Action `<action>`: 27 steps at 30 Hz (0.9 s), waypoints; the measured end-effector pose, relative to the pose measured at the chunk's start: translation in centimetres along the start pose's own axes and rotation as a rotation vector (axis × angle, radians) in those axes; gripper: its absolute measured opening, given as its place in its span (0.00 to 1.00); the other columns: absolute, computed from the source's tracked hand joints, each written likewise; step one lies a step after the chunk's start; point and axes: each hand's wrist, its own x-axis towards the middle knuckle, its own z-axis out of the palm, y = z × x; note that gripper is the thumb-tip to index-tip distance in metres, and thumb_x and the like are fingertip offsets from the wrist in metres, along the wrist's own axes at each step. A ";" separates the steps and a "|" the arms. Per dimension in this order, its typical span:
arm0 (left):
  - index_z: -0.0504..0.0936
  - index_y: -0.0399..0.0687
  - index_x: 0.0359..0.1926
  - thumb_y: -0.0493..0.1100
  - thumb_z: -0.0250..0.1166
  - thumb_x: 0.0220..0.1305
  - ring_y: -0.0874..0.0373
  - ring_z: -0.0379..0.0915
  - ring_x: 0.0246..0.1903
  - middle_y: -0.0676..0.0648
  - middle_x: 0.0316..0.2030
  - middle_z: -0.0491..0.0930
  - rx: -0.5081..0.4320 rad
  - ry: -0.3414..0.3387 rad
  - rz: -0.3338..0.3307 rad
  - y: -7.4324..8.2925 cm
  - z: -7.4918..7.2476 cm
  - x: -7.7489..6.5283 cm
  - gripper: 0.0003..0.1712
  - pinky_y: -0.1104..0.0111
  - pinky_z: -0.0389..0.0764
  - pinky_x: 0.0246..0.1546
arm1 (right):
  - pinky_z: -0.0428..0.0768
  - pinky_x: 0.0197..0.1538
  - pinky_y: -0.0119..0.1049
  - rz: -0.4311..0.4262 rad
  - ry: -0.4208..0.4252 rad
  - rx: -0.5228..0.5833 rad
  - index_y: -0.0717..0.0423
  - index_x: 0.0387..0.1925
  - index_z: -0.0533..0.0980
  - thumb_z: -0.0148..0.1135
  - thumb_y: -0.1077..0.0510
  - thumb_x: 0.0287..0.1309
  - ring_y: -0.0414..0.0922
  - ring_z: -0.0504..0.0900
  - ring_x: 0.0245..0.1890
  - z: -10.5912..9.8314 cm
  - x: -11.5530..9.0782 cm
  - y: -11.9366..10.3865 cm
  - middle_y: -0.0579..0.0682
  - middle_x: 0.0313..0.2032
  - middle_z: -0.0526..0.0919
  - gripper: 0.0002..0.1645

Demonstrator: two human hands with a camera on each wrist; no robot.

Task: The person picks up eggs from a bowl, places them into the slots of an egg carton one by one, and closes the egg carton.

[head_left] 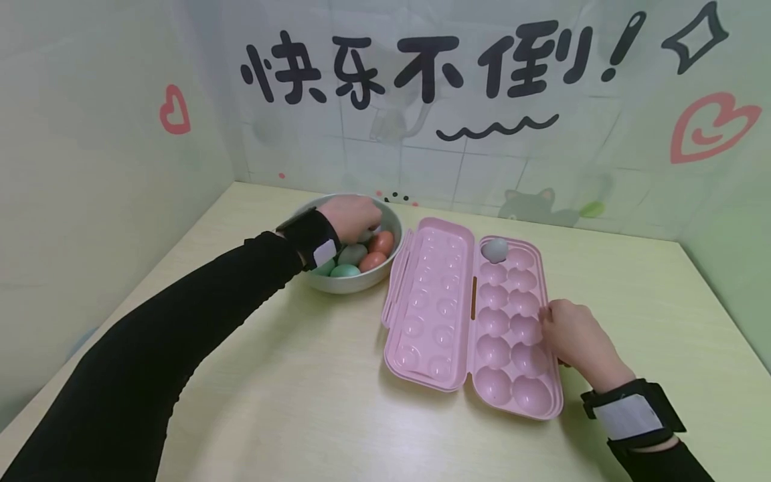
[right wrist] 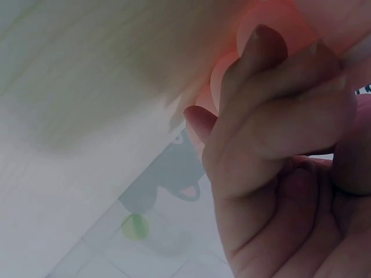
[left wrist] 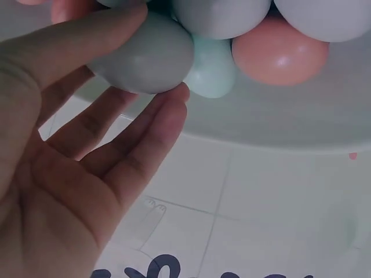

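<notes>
At the back, my left hand (head_left: 351, 217) reaches into a pale round bowl (head_left: 348, 286) full of eggs. In the left wrist view its thumb and fingers pinch a grey egg (left wrist: 153, 55) among green, orange and whitish ones. A pink plastic egg carton (head_left: 472, 361) lies unfolded beside the bowl, lid on the left and cups on the right. One grey egg (head_left: 495, 250) sits in the far left cup. My right hand (head_left: 572, 335) grips the carton's right edge, its fingers curled under the rim as the right wrist view shows.
The pale wooden table (head_left: 289, 388) meets a printed backdrop (head_left: 397, 161) at the rear, with side panels left and right. The carton's lid lies right next to the bowl. More eggs, such as an orange one (head_left: 381, 242), are piled in the bowl.
</notes>
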 end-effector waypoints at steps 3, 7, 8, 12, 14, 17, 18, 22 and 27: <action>0.82 0.40 0.27 0.24 0.58 0.52 0.55 0.62 0.23 0.50 0.20 0.69 0.027 -0.010 0.022 -0.2 0.0 0.1 0.11 0.67 0.64 0.25 | 0.75 0.18 0.41 -0.003 0.002 -0.004 0.77 0.40 0.72 0.39 0.61 0.73 0.46 0.73 0.15 0.0 0.0 0.0 0.56 0.20 0.72 0.20; 0.84 0.42 0.35 0.25 0.60 0.54 0.53 0.69 0.27 0.48 0.27 0.78 -0.024 -0.064 -0.022 -0.5 -0.2 0.2 0.12 0.65 0.72 0.31 | 0.75 0.18 0.40 -0.005 0.004 -0.007 0.76 0.39 0.72 0.39 0.61 0.73 0.46 0.73 0.14 0.0 -0.1 -0.1 0.56 0.20 0.72 0.20; 0.84 0.41 0.37 0.25 0.61 0.54 0.52 0.70 0.28 0.46 0.29 0.79 -0.041 -0.072 -0.034 -0.6 -0.3 0.2 0.12 0.65 0.73 0.32 | 0.75 0.18 0.40 -0.004 0.004 -0.006 0.76 0.39 0.72 0.39 0.61 0.73 0.46 0.73 0.14 0.0 -0.1 -0.1 0.56 0.20 0.72 0.20; 0.80 0.38 0.48 0.29 0.63 0.58 0.50 0.71 0.34 0.43 0.35 0.78 -0.086 -0.035 -0.052 -0.5 -1.3 0.0 0.16 0.63 0.74 0.36 | 0.75 0.19 0.41 0.001 0.003 -0.005 0.76 0.39 0.72 0.39 0.61 0.73 0.46 0.74 0.15 -0.1 0.0 -0.2 0.56 0.21 0.72 0.20; 0.78 0.35 0.50 0.30 0.63 0.59 0.49 0.71 0.36 0.42 0.37 0.76 -0.095 0.015 -0.032 -0.2 -2.1 -0.4 0.17 0.62 0.74 0.37 | 0.75 0.19 0.41 0.002 0.004 -0.006 0.76 0.39 0.72 0.39 0.61 0.73 0.46 0.74 0.15 0.0 -0.1 -0.2 0.56 0.21 0.73 0.20; 0.75 0.34 0.53 0.33 0.63 0.63 0.49 0.70 0.39 0.41 0.41 0.75 -0.139 0.091 -0.015 0.7 -3.2 -1.1 0.17 0.62 0.75 0.40 | 0.75 0.19 0.41 0.004 0.005 -0.011 0.76 0.39 0.72 0.39 0.61 0.73 0.46 0.74 0.14 0.0 -0.1 -0.3 0.56 0.21 0.73 0.20; 0.75 0.35 0.53 0.35 0.63 0.63 0.50 0.70 0.40 0.42 0.42 0.75 -0.150 0.115 -0.011 1.1 -3.5 -1.2 0.17 0.63 0.75 0.41 | 0.75 0.19 0.41 0.005 0.004 -0.012 0.76 0.39 0.72 0.39 0.61 0.73 0.46 0.74 0.14 0.0 -0.1 -0.3 0.56 0.21 0.73 0.20; 0.74 0.37 0.55 0.38 0.64 0.66 0.52 0.71 0.41 0.43 0.43 0.75 -0.185 0.172 0.005 3.0 -4.3 -1.5 0.18 0.65 0.75 0.42 | 0.75 0.19 0.41 0.012 0.001 -0.010 0.77 0.41 0.71 0.39 0.60 0.73 0.47 0.74 0.15 -0.1 -0.2 -0.1 0.56 0.21 0.72 0.20; 0.73 0.37 0.58 0.40 0.64 0.67 0.53 0.70 0.43 0.44 0.45 0.74 -0.231 0.202 0.011 4.8 -4.4 -2.0 0.21 0.66 0.75 0.44 | 0.75 0.19 0.41 0.000 -0.002 0.011 0.77 0.41 0.71 0.39 0.61 0.73 0.46 0.73 0.15 0.0 -0.1 -0.1 0.56 0.21 0.72 0.20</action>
